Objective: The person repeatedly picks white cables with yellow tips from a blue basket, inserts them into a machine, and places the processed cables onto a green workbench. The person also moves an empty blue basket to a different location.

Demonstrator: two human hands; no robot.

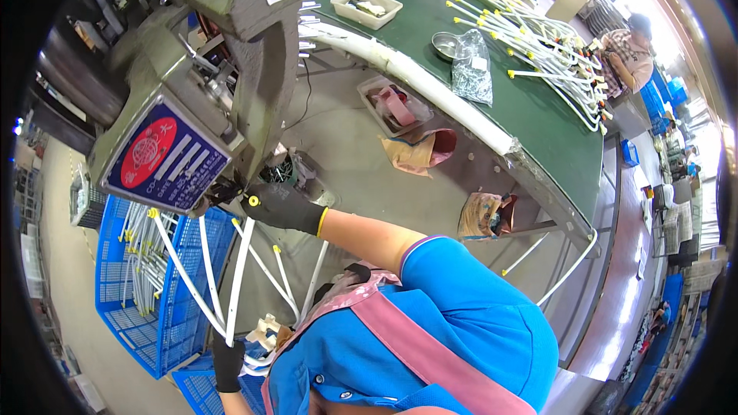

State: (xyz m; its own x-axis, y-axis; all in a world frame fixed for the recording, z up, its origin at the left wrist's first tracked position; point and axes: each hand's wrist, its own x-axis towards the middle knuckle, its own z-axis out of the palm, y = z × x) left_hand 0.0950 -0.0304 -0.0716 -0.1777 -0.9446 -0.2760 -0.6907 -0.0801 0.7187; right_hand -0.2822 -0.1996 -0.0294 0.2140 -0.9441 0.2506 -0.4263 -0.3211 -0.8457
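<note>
Item: white bent tube point(239, 280), 1 pc., yellow-capped, upper end close under press point(169, 84) head. L. hand point(228, 365): gloved, closed round tube's lower bend. R. hand point(283, 207): gloved, at upper end; fingertips hidden from where I stand, can't tell if pinching. Step, prob.: setting tube end at press. Next move, I'd say, calls for steady L. hold, R. fingers well clear. Adj.: blue crate point(138, 360) w/ addl. capped tubes point(144, 265).
</note>
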